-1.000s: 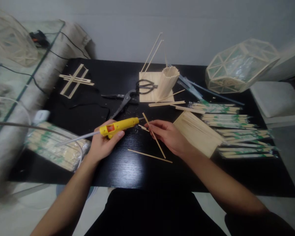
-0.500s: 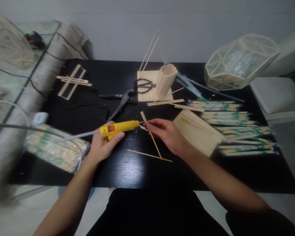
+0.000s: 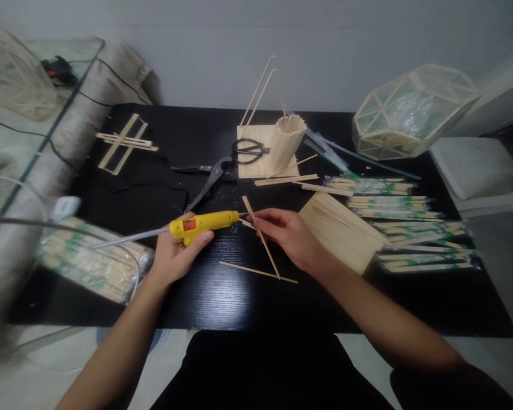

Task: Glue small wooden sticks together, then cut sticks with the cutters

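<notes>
My left hand (image 3: 180,253) is closed round a yellow hot glue gun (image 3: 205,223), a clear glue stick (image 3: 130,237) trailing from its back end. The nozzle points right, close to the wooden stick (image 3: 267,249) pinched between the thumb and fingers of my right hand (image 3: 284,232). That stick slants down toward another thin stick (image 3: 243,269) lying on the black table; I cannot tell whether the two are joined. A short stick piece (image 3: 247,224) shows just under the nozzle. Whether the nozzle touches the held stick is unclear.
Pliers (image 3: 211,181) and black-handled scissors (image 3: 248,151) lie beyond my hands, by a stick-built cup (image 3: 287,142) on a slatted base. To the right are a slatted panel (image 3: 342,233) and wrapped chopsticks (image 3: 423,230). A chopstick pack (image 3: 92,259) and crossed sticks (image 3: 123,143) lie left.
The view has shifted slightly. Both hands, the glue gun and the held stick keep almost the same places relative to each other.
</notes>
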Demonstrator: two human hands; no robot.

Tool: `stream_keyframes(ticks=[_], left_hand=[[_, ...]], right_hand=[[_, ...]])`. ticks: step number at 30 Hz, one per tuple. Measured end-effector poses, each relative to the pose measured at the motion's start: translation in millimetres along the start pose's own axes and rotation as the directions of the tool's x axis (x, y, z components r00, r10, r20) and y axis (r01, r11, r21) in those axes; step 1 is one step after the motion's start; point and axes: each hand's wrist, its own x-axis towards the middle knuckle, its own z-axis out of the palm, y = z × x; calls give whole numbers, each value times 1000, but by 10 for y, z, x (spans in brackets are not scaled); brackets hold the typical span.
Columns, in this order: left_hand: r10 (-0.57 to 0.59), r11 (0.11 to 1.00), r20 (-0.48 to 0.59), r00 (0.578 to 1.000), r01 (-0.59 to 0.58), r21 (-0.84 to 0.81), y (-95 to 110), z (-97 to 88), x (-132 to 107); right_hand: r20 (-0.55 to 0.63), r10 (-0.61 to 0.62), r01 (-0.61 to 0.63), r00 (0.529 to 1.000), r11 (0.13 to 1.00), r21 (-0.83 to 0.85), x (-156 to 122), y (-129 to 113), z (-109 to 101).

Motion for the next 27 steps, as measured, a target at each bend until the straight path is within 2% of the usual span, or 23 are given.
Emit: stream_keyframes(ticks=[10,18,27], left_hand=[[14,1000,-35,999,-13,24,31,-5,15],[-95,995,-120,988,94,-19,-6,19,-4],[-20,999,-129,991,24,24,38,8,9]], right_hand=[[-2,-4,3,1000,1000,-23,7,15,-2],[14,-22,22,1000,999,-31,-7,-6,2],[0,-5,5,1000,998,-61,-3,9,-11]])
